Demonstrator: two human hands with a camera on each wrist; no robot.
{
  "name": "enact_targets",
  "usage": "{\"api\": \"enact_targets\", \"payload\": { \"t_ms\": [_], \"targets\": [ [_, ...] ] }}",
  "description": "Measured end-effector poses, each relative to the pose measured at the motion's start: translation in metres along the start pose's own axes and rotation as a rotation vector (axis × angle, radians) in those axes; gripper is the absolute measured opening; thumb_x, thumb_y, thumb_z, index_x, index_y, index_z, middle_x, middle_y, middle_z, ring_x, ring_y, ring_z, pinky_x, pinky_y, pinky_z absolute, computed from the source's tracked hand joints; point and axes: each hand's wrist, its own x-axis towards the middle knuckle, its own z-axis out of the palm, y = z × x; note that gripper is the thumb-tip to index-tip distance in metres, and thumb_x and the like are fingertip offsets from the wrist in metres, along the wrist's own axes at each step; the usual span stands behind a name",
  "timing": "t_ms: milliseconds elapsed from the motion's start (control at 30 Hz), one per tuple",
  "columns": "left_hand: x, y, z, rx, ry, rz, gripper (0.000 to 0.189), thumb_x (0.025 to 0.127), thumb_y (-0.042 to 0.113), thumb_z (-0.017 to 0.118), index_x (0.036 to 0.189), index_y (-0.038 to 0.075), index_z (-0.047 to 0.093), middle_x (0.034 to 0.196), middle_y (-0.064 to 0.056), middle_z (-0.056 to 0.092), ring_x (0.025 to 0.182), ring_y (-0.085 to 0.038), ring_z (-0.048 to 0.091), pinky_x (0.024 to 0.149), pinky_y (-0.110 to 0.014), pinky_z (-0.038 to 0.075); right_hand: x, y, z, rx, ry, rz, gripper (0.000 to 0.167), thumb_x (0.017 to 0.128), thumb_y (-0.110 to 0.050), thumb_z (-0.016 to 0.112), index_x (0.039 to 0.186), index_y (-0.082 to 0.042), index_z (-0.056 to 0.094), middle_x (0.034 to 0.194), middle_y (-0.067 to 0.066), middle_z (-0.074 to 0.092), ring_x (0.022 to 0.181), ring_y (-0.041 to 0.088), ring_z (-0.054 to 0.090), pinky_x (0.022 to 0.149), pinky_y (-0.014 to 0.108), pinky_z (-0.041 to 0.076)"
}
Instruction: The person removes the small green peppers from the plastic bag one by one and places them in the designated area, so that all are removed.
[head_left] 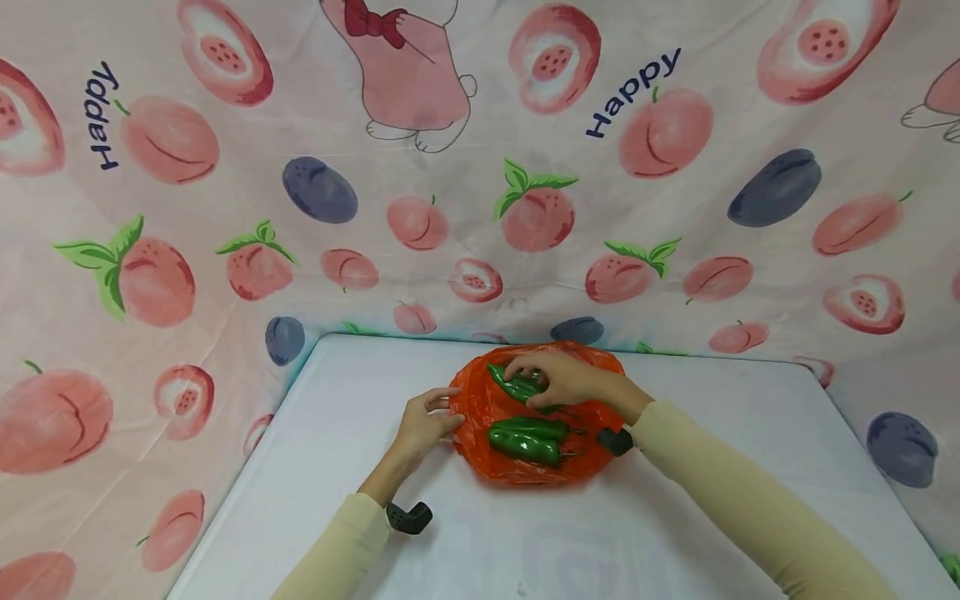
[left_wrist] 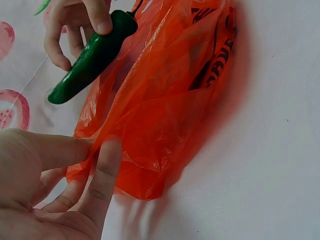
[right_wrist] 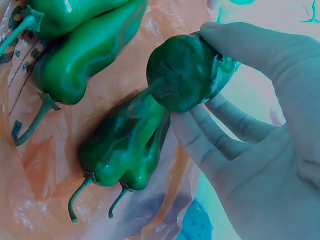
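My right hand [head_left: 561, 379] holds a green pepper [right_wrist: 175, 75] between thumb and fingers, above the far part of an orange-red plastic bag [head_left: 480, 467]. In the right wrist view its stem end faces the camera. Beneath it, two more peppers [right_wrist: 112, 155] lie side by side on the plastic, partly covered by the held one. Another pair of green peppers [head_left: 525, 442] rests on the nearer part of the bag. At the bag's left side, my left hand [head_left: 423, 429] pinches the rim of the plastic [left_wrist: 145, 165] between thumb and fingers.
The bag sits on a white table [head_left: 315, 417] near its back edge. Behind and to the sides hangs a pink cloth [head_left: 450, 183] printed with peaches and plums. Dark wrist-worn devices [head_left: 410, 518] sit at both cuffs.
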Motion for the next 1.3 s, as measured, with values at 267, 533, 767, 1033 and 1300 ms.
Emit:
{"api": "enact_targets", "payload": {
  "t_ms": [267,533,767,1033,1300],
  "targets": [
    [0.002,-0.001,0.001,0.003,-0.001,-0.005,0.046,0.089,-0.008,0.073,0.133,0.001,0.064,0.113,-0.021,0.062,0.07,-0.017,0.068,0.069,-0.042,0.064,-0.005,-0.002,-0.003,0.003,0.022,-0.015,0.047,0.09,-0.018,0.081,0.133,-0.021,0.063,0.125,0.005,0.063,0.104,0.025,0.065,0.092,0.041,0.057],
    [0.002,-0.001,0.002,0.003,0.001,-0.007,0.046,0.089,-0.008,0.074,0.133,0.001,0.064,0.113,-0.02,0.062,0.073,-0.017,0.068,0.07,-0.043,0.064,-0.013,0.002,-0.006,0.017,0.057,-0.012,0.047,0.091,-0.02,0.081,0.135,-0.021,0.062,0.13,0.007,0.063,0.112,0.028,0.063,0.095,0.044,0.056],
    [0.0,0.0,0.003,0.025,0.007,-0.008,0.048,0.09,-0.006,0.074,0.136,0.0,0.062,0.115,-0.02,0.062,0.074,-0.018,0.068,0.073,-0.047,0.063,-0.026,0.0,-0.014,0.034,0.102,0.007,0.049,0.089,-0.017,0.083,0.134,-0.019,0.064,0.13,0.007,0.064,0.113,0.027,0.062,0.094,0.047,0.056],
    [-0.001,0.001,0.003,0.035,0.01,-0.004,0.048,0.09,-0.006,0.074,0.135,0.001,0.063,0.115,-0.02,0.062,0.076,-0.018,0.069,0.074,-0.045,0.063,-0.044,0.004,-0.023,0.062,0.12,0.015,0.049,0.089,-0.012,0.081,0.134,-0.016,0.062,0.128,0.011,0.062,0.112,0.031,0.061,0.094,0.054,0.055],
    [-0.001,0.002,0.002,0.043,0.021,-0.013,0.047,0.09,-0.006,0.074,0.135,0.0,0.063,0.117,-0.022,0.062,0.077,-0.018,0.069,0.079,-0.048,0.063,-0.063,0.012,-0.036,0.003,0.148,0.036,0.051,0.089,-0.016,0.082,0.135,-0.017,0.061,0.129,0.011,0.064,0.115,0.031,0.061,0.093,0.051,0.056]
  ]
}}
